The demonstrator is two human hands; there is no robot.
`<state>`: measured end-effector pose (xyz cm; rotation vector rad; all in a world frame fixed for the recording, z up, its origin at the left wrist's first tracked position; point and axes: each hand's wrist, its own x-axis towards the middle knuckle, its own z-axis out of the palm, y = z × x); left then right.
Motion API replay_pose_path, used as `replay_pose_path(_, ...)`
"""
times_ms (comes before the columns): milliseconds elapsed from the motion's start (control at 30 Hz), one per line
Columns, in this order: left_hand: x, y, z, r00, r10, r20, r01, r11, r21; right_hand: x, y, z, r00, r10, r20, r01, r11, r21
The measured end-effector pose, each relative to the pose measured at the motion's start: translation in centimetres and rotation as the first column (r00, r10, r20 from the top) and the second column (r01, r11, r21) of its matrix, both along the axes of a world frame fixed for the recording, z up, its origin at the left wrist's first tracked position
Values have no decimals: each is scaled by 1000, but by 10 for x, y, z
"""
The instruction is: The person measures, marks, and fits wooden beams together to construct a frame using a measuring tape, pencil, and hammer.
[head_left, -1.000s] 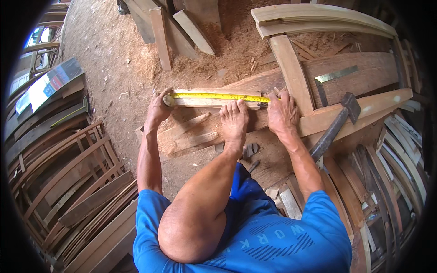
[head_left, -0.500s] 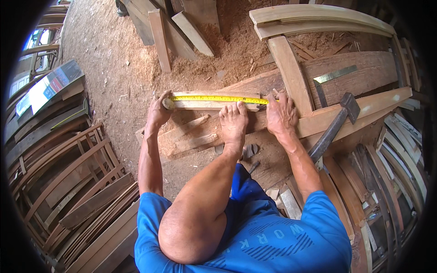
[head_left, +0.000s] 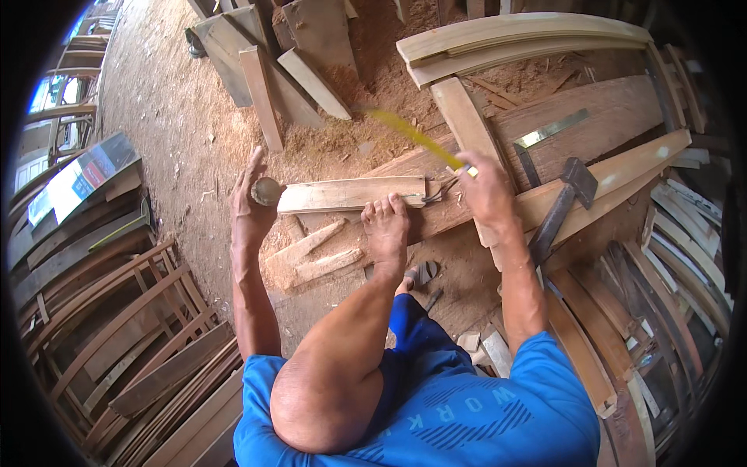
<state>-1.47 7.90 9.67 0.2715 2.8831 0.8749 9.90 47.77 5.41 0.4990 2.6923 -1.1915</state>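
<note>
My left hand holds a round, pale-ended object between thumb and fingers, just off the left end of a short wooden piece. What it is I cannot make out; only its round end shows. My right hand is closed on a yellow tape measure, whose blade sticks out up and to the left, blurred by motion. The case is mostly hidden in my palm. My bare foot presses on the wooden piece near its right end, where a thin dark item lies.
A wide plank lies under the work. Rightward, a wooden frame carries a try square and a hammer. Offcuts lie near my foot. Stacked curved wooden parts line the left; sawdust covers the ground.
The tape blade has come off the wooden piece and swung up, its left end free. My left hand has moved left with the round object, away from the wood.
</note>
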Motion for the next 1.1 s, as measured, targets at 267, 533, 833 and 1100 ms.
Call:
replay_pose_path(267, 11, 90, 9, 866, -384, -320, 399, 917, -19, -36, 109, -34, 947, -262, 187, 143, 862, 487)
replay_pose_path(533, 51, 167, 32, 626, -630, -460, 701, 713, -23, -10, 46, -5, 951, -132, -281, 237, 894, 380)
replay_pose_path(833, 65, 173, -25, 414, -811, -413, 839, 516, -171, 53, -51, -33, 992, -76, 97, 106, 126, -986)
replay_pose_path(1100, 6, 86, -113, 701, -516, 492, 698, 639, -324, 57, -54, -46, 879, -370, 300, 464, 518, -719)
